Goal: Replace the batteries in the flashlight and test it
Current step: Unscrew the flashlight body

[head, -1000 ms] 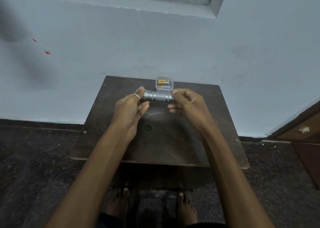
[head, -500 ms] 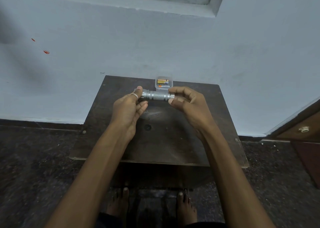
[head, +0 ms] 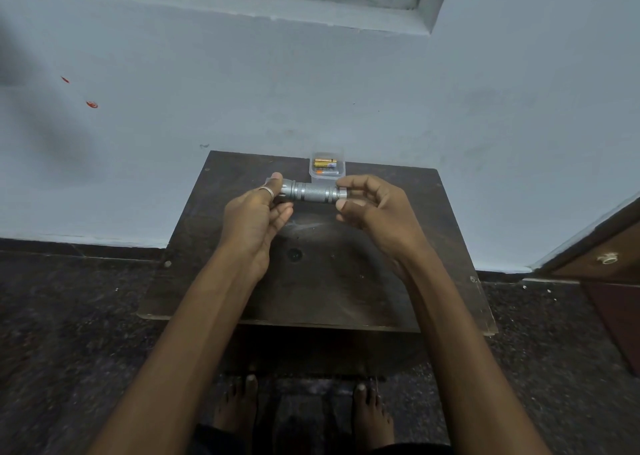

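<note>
No legible text anywhere. Printed wrappers on batteries in clear box at worktop's far edge too small to read.

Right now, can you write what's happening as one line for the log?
left hand: holds flashlight head | right hand: pinches tail end | flashlight: level, above table | batteries: in clear box behind

Left hand hides the flashlight head.

Left hand and right hand are raised side by side, fingers curled, arms extended forward.
</note>
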